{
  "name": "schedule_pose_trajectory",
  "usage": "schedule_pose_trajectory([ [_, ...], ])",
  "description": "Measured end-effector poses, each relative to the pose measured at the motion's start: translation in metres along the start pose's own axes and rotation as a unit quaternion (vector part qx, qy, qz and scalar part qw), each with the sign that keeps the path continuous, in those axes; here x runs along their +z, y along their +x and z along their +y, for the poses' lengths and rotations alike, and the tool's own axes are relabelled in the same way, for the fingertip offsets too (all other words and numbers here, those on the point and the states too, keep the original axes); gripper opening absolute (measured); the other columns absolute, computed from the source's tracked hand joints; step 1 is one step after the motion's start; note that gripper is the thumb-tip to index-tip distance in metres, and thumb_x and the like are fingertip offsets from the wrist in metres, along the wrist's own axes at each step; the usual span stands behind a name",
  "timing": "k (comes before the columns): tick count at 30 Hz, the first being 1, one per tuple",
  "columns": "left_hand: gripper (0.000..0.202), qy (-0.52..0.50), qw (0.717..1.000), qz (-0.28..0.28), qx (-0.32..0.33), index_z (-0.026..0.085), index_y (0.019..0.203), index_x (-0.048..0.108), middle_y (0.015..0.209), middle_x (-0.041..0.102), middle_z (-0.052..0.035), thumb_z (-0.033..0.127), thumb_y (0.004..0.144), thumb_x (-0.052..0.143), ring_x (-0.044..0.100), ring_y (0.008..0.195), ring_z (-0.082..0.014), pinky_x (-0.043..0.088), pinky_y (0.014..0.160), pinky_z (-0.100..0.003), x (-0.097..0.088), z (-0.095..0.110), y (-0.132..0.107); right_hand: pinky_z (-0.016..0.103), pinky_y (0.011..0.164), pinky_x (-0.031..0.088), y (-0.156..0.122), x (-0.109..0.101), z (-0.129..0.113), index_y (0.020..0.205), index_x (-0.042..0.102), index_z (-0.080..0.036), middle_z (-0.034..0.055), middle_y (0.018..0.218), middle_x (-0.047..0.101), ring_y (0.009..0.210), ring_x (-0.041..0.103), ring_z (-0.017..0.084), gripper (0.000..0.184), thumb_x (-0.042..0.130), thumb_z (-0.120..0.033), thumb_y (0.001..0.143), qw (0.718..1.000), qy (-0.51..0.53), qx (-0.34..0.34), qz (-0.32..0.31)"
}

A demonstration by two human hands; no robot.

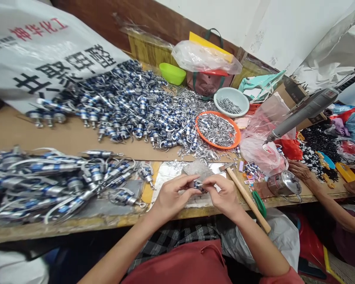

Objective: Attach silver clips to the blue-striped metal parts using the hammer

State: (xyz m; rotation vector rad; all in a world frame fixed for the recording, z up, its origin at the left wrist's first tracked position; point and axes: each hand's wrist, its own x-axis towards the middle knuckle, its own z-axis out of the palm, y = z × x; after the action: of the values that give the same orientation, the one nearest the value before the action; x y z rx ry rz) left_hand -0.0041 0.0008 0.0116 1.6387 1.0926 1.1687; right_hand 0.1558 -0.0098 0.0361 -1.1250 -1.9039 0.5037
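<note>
- Red top [180,264] is basically closest to the camera
- Left hand [177,195] and right hand [223,193] both pinch a small metal part [197,185], mostly hidden by fingers, right by a grey block [195,167]
- Hammer [248,199] kinda crowds the right side, handle poking past the table edge [112,219]
- Blue-and-silver heap [97,173] hogs the left
- Orange bowl [238,139] beyond the block; someone else's hand [298,171] beside a lidded mug [284,185]

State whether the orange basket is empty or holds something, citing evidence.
It holds something: small metal pieces spread across the inside of the orange basket, leaving mainly its rim bare.
</note>
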Motion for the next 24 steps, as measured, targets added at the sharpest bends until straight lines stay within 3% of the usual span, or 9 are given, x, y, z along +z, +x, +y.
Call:
schedule_pose_trajectory([
  [6,0.011,-0.051,0.999,0.002,-0.014,0.023,0.067,0.074,0.067,0.067,-0.0033,0.021,0.066,0.064,0.06,0.064,-0.0155,0.048,0.06,-0.025,-0.003,0.007,0.0,0.028,0.069,0.049,-0.004,-0.004,0.004,0.092,0.061,-0.021,0.0021,0.078,0.066,0.075,0.061,0.014,0.02,0.045,-0.011,0.085,0.993,-0.055,-0.102,-0.021],
  [10,0.006,-0.123,0.989,0.015,-0.079,0.021,0.065,0.074,0.065,0.067,-0.0026,0.021,0.062,0.069,0.061,0.063,-0.0156,0.048,0.059,-0.024,-0.006,0.012,-0.001,0.03,0.075,0.051,-0.013,-0.008,0.008,0.109,0.054,-0.02,0.0065,0.091,0.065,0.087,0.061,0.016,0.027,0.054,-0.015,0.082,0.989,-0.067,-0.13,-0.009],
  [14,0.008,-0.124,0.986,-0.011,-0.109,0.018,0.064,0.073,0.065,0.067,-0.0042,0.025,0.062,0.07,0.061,0.062,-0.0168,0.048,0.058,-0.025,-0.011,0.017,0.001,0.028,0.069,0.052,-0.017,-0.013,0.014,0.107,0.058,-0.019,0.01,0.095,0.066,0.087,0.062,0.016,0.029,0.046,-0.007,0.084,0.963,-0.12,-0.238,-0.036],
  [18,0.011,-0.046,0.996,-0.038,-0.067,0.018,0.064,0.072,0.062,0.064,-0.0037,0.027,0.066,0.066,0.059,0.06,-0.0159,0.046,0.056,-0.024,-0.016,0.023,0.002,0.028,0.069,0.053,-0.014,-0.017,0.015,0.11,0.059,-0.02,0.0105,0.101,0.066,0.092,0.062,0.017,0.031,0.042,-0.01,0.086,0.952,-0.141,-0.27,-0.041],
  [22,0.012,0.021,0.999,-0.04,0.018,0.02,0.064,0.07,0.075,0.064,-0.0044,0.024,0.071,0.061,0.06,0.071,-0.0164,0.047,0.065,-0.024,-0.02,0.026,0.002,0.027,0.069,0.053,-0.014,-0.018,0.015,0.109,0.06,-0.021,0.0097,0.102,0.066,0.092,0.062,0.015,0.033,0.042,-0.009,0.085,0.959,-0.133,-0.248,-0.043],
  [24,0.013,0.019,0.998,-0.056,0.026,0.02,0.066,0.07,0.082,0.066,-0.0051,0.024,0.073,0.059,0.062,0.077,-0.0173,0.048,0.071,-0.025,-0.02,0.027,0.001,0.026,0.07,0.054,-0.016,-0.016,0.014,0.109,0.061,-0.021,0.0085,0.101,0.066,0.091,0.063,0.015,0.035,0.041,-0.008,0.084,0.966,-0.122,-0.226,-0.038],
])
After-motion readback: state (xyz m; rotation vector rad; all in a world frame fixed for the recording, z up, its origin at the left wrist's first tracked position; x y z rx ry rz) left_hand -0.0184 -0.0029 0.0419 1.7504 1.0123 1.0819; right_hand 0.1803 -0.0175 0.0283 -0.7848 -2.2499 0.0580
